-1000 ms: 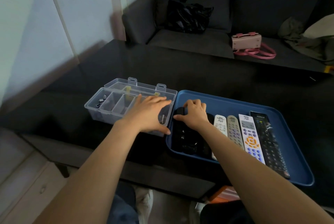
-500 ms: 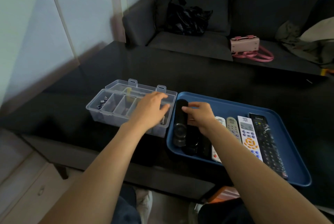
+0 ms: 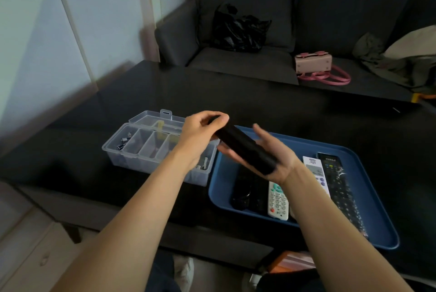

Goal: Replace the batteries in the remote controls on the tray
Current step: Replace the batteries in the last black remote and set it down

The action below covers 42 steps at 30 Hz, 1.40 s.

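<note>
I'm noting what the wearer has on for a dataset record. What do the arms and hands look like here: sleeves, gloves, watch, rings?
Both forearms are bare as far as the picture shows, with no sleeve in view. The left hand and right hand are bare too: no gloves. No watch, bracelet or band shows at either wrist, and no ring is visible, though the picture is somewhat blurred.

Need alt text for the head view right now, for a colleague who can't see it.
Both hands hold a black remote above a blue tray: the left hand grips its far end, the right hand supports it from below. Other remotes lie in the tray, with an open clear compartment box beside it on the dark table.
</note>
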Motion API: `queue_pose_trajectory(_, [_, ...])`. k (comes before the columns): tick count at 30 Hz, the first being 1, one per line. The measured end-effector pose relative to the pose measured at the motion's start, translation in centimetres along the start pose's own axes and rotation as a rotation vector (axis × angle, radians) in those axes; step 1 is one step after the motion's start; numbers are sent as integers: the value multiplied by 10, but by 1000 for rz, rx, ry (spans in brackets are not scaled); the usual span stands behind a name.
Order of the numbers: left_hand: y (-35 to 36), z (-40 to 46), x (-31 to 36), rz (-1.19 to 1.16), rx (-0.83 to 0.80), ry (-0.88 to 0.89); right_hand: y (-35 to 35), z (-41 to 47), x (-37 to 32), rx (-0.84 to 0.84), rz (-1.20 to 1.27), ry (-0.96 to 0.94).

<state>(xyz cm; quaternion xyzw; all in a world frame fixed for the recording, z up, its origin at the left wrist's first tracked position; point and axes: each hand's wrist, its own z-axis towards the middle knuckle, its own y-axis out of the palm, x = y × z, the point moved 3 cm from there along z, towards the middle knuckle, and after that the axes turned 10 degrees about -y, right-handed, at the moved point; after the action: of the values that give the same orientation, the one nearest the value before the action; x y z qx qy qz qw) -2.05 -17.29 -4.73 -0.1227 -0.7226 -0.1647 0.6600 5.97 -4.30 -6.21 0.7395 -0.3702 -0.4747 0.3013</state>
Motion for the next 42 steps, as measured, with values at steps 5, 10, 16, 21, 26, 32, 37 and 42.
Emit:
queue_pose_trajectory(5, [-14,7,-8,-9,352,-14,-5,-11,-13,76,-429,-303])
queue_pose_trajectory(10, [-9,4,-3,-32,277,-7,7,-10,-8,177,-805,-580])
queue_pose_trajectory(16, [-5,2,-6,-175,226,-59,3,-10,-8,259,-698,-740])
queue_pose_trajectory(21, [-3,3,-6,-282,213,-100,-1,-8,-8,294,-595,-739])
queue_pose_trajectory(26, [-5,4,0,-298,219,-73,1,-8,-9,264,-582,-712])
queue_pose_trajectory(32, [-1,4,-9,-151,181,-37,12,-10,-5,118,-825,-505])
queue_pose_trajectory(37, [11,2,-10,145,69,56,14,-10,3,-6,-1040,-408])
queue_pose_trajectory(42, [11,5,-9,40,89,31,13,-10,11,-58,-783,-262])
